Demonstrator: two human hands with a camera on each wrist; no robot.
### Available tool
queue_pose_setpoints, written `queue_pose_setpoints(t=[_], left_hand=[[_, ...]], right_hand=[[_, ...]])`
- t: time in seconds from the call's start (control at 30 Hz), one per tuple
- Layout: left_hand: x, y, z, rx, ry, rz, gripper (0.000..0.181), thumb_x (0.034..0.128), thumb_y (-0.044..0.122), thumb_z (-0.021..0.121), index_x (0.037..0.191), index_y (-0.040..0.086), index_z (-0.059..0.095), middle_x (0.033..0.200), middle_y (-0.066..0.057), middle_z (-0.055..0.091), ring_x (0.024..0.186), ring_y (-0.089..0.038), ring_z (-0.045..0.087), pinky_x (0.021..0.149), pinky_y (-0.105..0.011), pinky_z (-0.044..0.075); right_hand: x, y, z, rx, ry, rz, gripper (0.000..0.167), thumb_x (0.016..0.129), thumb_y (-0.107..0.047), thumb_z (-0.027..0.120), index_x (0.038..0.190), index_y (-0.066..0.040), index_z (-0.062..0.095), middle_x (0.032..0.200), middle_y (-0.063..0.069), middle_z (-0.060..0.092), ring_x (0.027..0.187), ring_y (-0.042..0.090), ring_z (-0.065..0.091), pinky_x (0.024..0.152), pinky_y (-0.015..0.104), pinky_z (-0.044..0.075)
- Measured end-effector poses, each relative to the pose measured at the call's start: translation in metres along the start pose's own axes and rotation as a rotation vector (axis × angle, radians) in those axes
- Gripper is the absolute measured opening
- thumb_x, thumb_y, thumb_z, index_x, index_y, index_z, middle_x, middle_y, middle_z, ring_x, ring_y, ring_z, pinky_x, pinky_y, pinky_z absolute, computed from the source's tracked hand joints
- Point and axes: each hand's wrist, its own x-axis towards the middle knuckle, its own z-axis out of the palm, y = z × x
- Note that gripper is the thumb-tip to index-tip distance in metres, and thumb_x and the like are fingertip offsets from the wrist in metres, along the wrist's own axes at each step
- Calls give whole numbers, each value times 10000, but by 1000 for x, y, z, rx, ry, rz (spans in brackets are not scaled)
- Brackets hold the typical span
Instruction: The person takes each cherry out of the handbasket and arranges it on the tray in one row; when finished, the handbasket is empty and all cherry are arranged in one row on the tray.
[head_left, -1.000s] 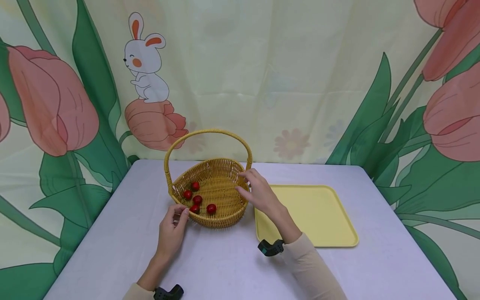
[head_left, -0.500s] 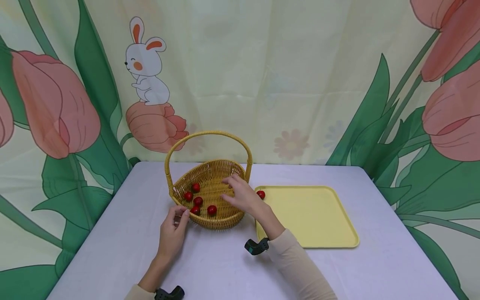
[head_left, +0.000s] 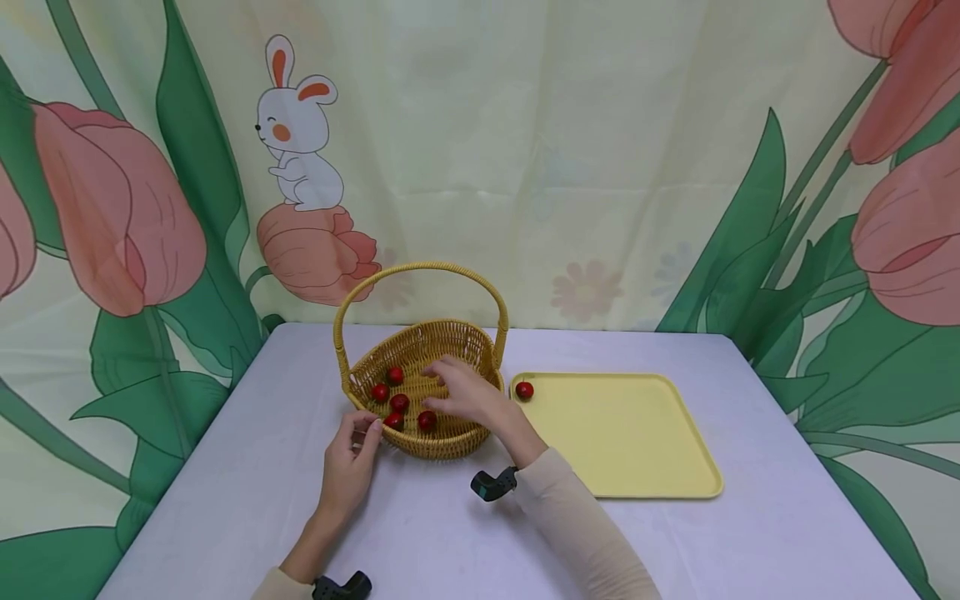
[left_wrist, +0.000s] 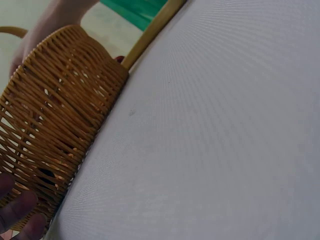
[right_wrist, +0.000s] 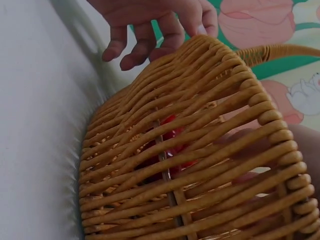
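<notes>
A golden wicker basket [head_left: 438, 450] with a tall arched handle holds several shiny dark red cherries [head_left: 427, 421], gathered toward its left and front. My left hand [head_left: 348, 462] grips the front left rim, thumb at the edge and fingers along the outer wall, as the right wrist view also shows. Inside the basket hovers my right hand [head_left: 465, 392], fingers spread and slightly bent above the cherries, with nothing visible between them. To the right, one red cherry [head_left: 524, 391] lies in the far left corner of a yellow tray [head_left: 622, 442].
A white cloth covers the table [head_left: 420, 533]. Behind it hangs a curtain [head_left: 600, 167] printed with tulips and a rabbit. The tray stands close to the basket's right side, and the handle [head_left: 431, 266] arches above the basket's far side.
My right hand has moved left from the basket's right rim to inside it. The cherry on the tray has come into view as the arm moved off. My left hand stays put.
</notes>
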Motion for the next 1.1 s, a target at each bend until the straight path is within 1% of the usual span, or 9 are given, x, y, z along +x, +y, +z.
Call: queue_pose_setpoints(t=[0.13, 0.33, 0.47, 0.67, 0.9, 1.1], left_hand=[[0, 0, 0, 1, 0, -2, 135, 1018, 213, 594, 1124, 132, 600, 944, 4, 618, 808, -71, 581, 674, -196, 501], [1, -1, -1, 8, -1, -7, 144, 1020, 221, 590, 1131, 128, 596, 945, 13, 609, 815, -55, 570, 683, -194, 499], [1, -1, 0, 11, 0, -9, 138, 1021, 219, 587, 1131, 136, 594, 946, 18, 610, 817, -56, 570, 686, -195, 501], [1, 1, 1, 5, -9, -3, 130, 1022, 216, 585, 1127, 140, 594, 945, 17, 614, 822, -77, 569, 684, -205, 501], [2, 1, 1, 7, -2, -1, 128, 1020, 212, 589, 1125, 141, 591, 949, 14, 617, 820, -69, 566, 686, -199, 498], [1, -1, 0, 3, 1, 3, 118, 1019, 198, 588, 1119, 135, 589, 938, 9, 620, 808, -70, 567, 674, -199, 496]], right_hand=[[6, 0, 3, -21, -55, -4, 462, 922, -284, 728, 1325, -96, 606, 1335, 59, 594, 1137, 222, 625, 941, 310, 542], [11, -1, 6, -32, -177, -12, 451, 891, -276, 771, 1299, -137, 637, 1298, 17, 632, 1074, 148, 624, 916, 258, 534], [12, -1, 7, -30, -231, -18, 410, 888, -240, 778, 1268, -134, 664, 1283, 14, 639, 1057, 135, 616, 906, 241, 532], [14, 1, 12, -40, -296, -27, 375, 873, -188, 791, 1228, -122, 691, 1216, 14, 679, 1025, 109, 635, 873, 209, 533], [16, 1, 13, -32, -329, -10, 302, 874, -163, 787, 1167, -127, 722, 1121, -8, 719, 963, 82, 651, 839, 196, 538], [13, -1, 12, -41, -318, -6, 314, 884, -167, 776, 1191, -133, 717, 1167, -7, 710, 994, 86, 645, 855, 209, 537]])
